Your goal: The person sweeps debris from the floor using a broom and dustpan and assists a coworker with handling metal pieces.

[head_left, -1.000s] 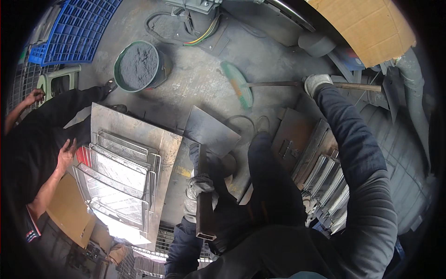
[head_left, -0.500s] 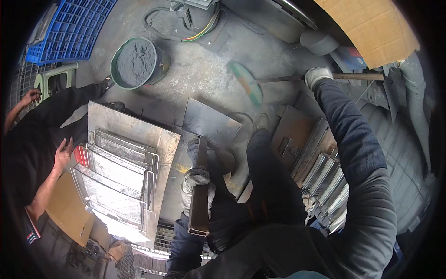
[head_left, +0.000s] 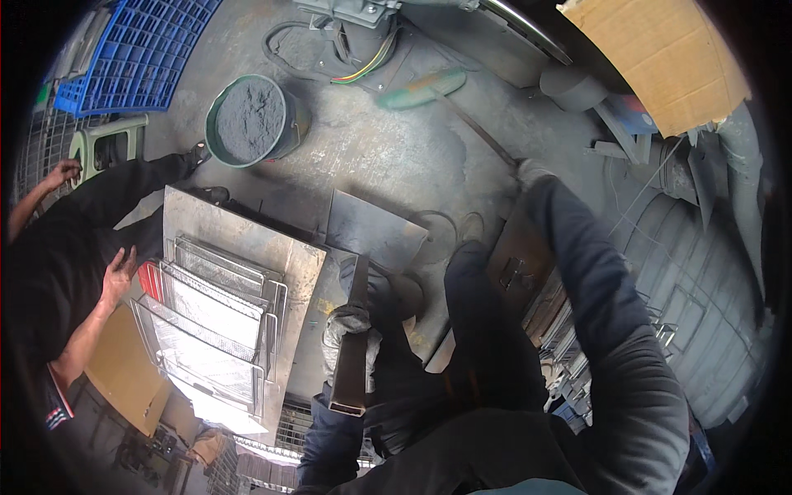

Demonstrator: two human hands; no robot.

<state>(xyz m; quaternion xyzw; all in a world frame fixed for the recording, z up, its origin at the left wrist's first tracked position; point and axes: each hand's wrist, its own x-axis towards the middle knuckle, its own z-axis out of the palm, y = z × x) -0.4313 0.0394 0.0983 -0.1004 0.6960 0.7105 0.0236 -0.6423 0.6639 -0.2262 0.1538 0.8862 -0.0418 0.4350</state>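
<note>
My left hand, in a grey-white work glove, is closed round a dark square metal tube. At its far end the tube meets a flat metal sheet, like a long-handled dustpan lying on the floor. My right hand, also gloved, grips the thin stick of a broom. The broom's long green head rests on the dusty concrete, beyond the metal sheet. The fingers of my right hand are partly hidden by its sleeve.
A green bucket of grey powder stands far left of the pan. Wire baskets sit on a metal-topped table at left, beside a seated co-worker. Far back is a machine base with cables; at right a ribbed grey drum.
The broom head has swung farther away and slightly left across the floor. My right hand has come left and nearer with the stick. My left hand keeps its hold on the dustpan.
</note>
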